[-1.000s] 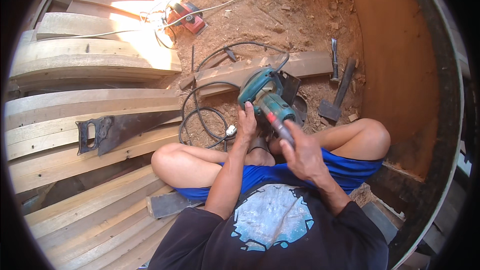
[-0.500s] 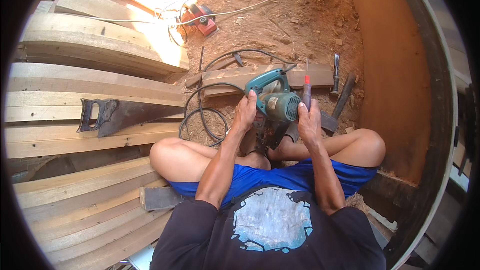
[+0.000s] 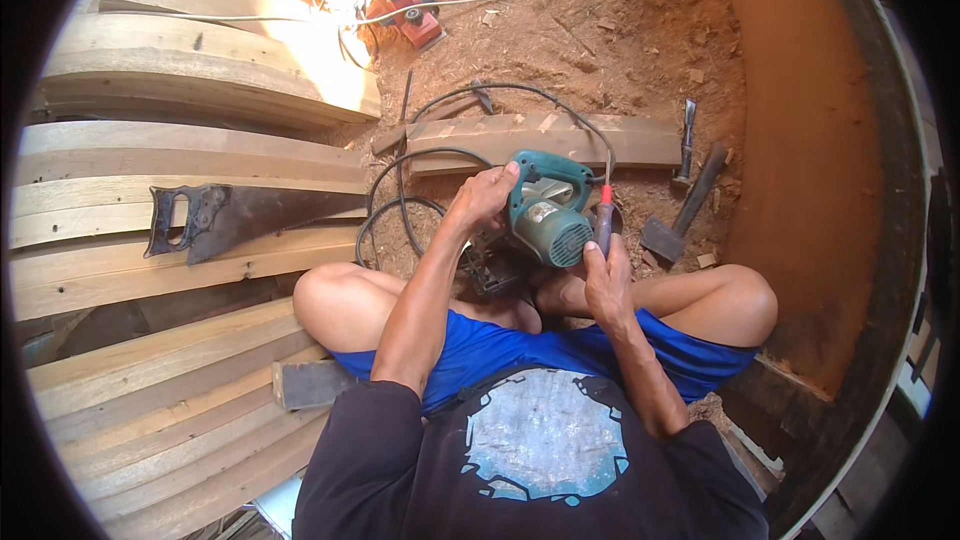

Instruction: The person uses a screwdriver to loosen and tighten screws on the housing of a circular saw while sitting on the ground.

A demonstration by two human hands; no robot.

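Over my crossed legs I hold a teal circular saw (image 3: 552, 233), its dark base plate tilted down toward my shins. My left hand (image 3: 485, 198) is closed on the saw's left end, near the loop handle. In my right hand (image 3: 608, 275) is a screwdriver (image 3: 604, 222) with a dark, purplish handle and a red collar, pointing away from me. The fingers of that hand lie beside the motor housing and are partly hidden. The saw's cord passes behind the screwdriver's tip, and I cannot tell if they touch.
A handsaw (image 3: 260, 215) lies on stacked boards (image 3: 180, 285) at left. Beyond my legs are a wooden beam (image 3: 550, 143), a chisel (image 3: 686, 140), a hammer (image 3: 682, 210) and a red power tool (image 3: 405, 15) on shavings. A brown panel (image 3: 805, 160) stands at right.
The saw has turned in my hands, and its base plate has swung left. My right hand and the screwdriver have come lower, toward me. My left hand has shifted slightly up and left.
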